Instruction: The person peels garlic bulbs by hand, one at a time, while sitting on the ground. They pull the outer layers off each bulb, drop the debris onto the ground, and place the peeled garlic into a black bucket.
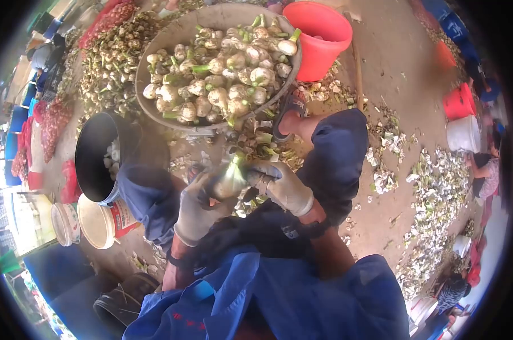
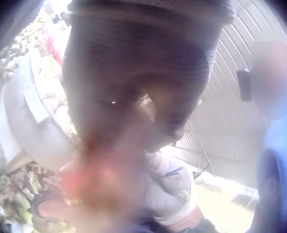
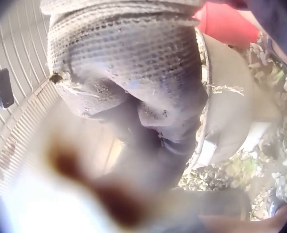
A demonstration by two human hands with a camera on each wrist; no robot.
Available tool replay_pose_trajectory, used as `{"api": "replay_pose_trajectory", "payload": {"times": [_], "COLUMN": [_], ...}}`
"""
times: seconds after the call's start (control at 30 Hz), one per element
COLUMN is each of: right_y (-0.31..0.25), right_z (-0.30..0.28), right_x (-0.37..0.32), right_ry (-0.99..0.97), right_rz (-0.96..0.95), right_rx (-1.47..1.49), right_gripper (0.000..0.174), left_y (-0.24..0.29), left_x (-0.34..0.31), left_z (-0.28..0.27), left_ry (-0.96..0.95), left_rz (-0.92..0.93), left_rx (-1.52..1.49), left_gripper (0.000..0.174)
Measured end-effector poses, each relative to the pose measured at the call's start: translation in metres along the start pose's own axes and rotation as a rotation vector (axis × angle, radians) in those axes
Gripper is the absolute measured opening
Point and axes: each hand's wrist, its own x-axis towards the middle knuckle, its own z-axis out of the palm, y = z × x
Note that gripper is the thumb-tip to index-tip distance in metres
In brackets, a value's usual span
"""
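Both hands wear pale, dirt-stained gloves and meet in front of the lap. The left hand (image 1: 198, 211) grips a garlic bulb (image 1: 228, 186) with its green stem upward. From the other side, the right hand (image 1: 286, 188) has its fingers curled at the bulb's edge, pinching there. In the left wrist view the left glove (image 2: 143, 63) fills the upper middle, with the right glove (image 2: 170, 194) below it. The right glove (image 3: 129, 73) shows bent fingers in the right wrist view; a blurred brown shape below hides their tips.
Ahead stands a wide basin (image 1: 211, 126) heaped with garlic, beside a red bucket (image 1: 318, 45). A black bucket (image 1: 89, 164) holding white pieces and lidded pails (image 1: 95, 221) are at the left. Peelings (image 1: 437, 209) cover floor patches. Other people sit at the right edge.
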Motion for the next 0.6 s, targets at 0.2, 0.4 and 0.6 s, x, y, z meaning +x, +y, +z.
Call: {"api": "replay_pose_trajectory", "payload": {"times": [0.2,0.4,0.6], "right_y": [-0.004,0.005,0.001], "right_z": [0.016,0.005,0.025], "right_x": [-0.002,0.001,-0.003], "right_ry": [0.122,0.137,0.233], "right_rz": [-0.037,-0.154,-0.222], "right_rx": [-0.116,-0.221,0.383], "right_gripper": [0.022,0.022,0.028], "left_y": [0.032,0.025,-0.009], "left_x": [0.007,0.009,-0.003], "left_z": [0.011,-0.001,0.008], "left_ry": [0.036,-0.040,-0.044], "left_rz": [0.142,0.259,-0.389], "left_rx": [0.497,0.406,-1.301], "left_gripper": [0.066,0.065,0.083]}}
